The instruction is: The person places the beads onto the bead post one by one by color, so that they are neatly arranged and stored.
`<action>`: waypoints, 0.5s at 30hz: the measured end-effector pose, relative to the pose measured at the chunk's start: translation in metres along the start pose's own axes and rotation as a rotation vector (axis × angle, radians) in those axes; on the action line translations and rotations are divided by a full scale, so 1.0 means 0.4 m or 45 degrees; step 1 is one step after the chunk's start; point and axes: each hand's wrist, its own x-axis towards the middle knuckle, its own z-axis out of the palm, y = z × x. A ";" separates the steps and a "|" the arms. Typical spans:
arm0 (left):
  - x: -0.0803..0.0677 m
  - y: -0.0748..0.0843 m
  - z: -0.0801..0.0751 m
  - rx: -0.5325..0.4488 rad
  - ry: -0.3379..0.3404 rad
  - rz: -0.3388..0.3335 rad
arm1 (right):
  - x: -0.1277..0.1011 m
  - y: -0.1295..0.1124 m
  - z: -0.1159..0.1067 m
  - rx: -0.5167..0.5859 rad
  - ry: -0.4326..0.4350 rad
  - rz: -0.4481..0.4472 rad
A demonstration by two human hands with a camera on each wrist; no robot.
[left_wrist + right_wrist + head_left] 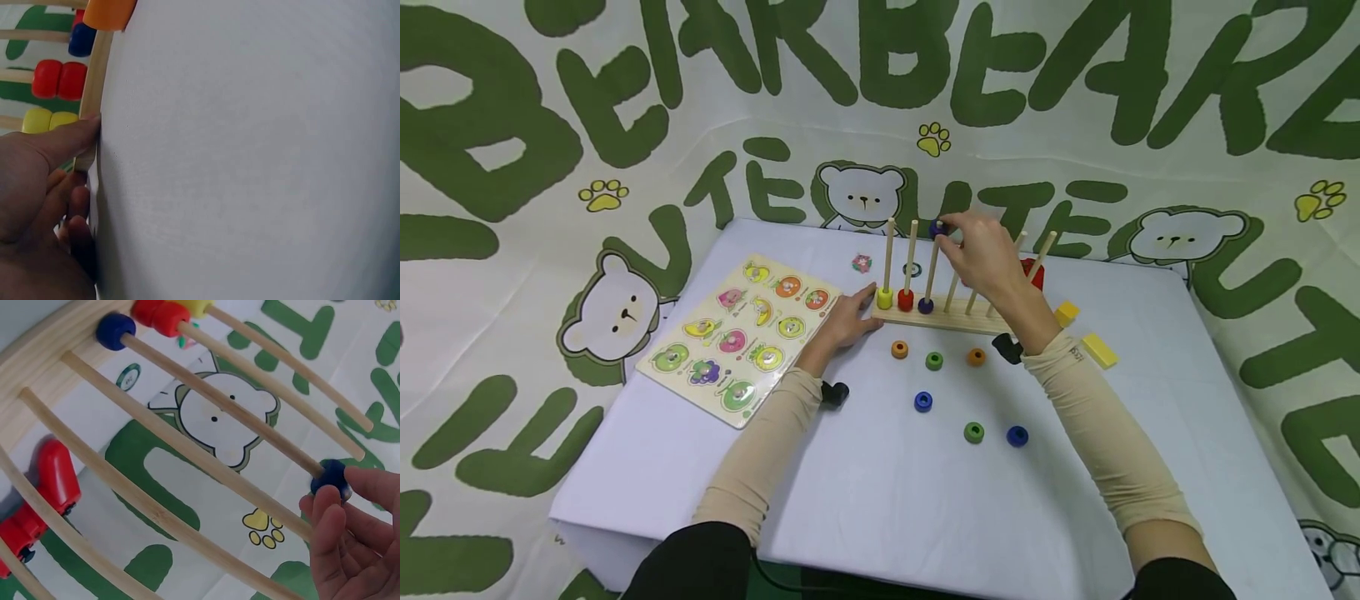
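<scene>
My right hand pinches a dark blue bead between thumb and fingertips, at the tip of the third peg of a wooden peg stand. Another dark blue bead sits at that peg's foot. Yellow beads are on the first peg and red beads on the second. With thumb in front and fingers round behind, my left hand grips the stand's left end. In the left wrist view, the left hand lies against the base beside the yellow beads.
Loose orange, green and blue beads lie before the stand. A fruit puzzle board is at left. Yellow blocks lie at right, and a red toy is behind the stand.
</scene>
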 end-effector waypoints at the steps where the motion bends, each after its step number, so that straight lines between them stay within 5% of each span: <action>1: -0.001 -0.001 0.002 0.001 -0.002 -0.002 | -0.002 0.000 0.000 -0.002 0.003 -0.003; 10: 0.008 -0.001 0.004 -0.002 -0.010 -0.012 | -0.091 0.023 0.017 -0.060 0.193 -0.190; 12: 0.010 -0.003 0.004 0.002 -0.005 -0.018 | -0.123 0.035 0.035 -0.086 0.123 -0.216; 15: 0.009 -0.008 0.005 0.000 0.004 -0.017 | -0.168 0.056 0.075 -0.136 -0.139 -0.182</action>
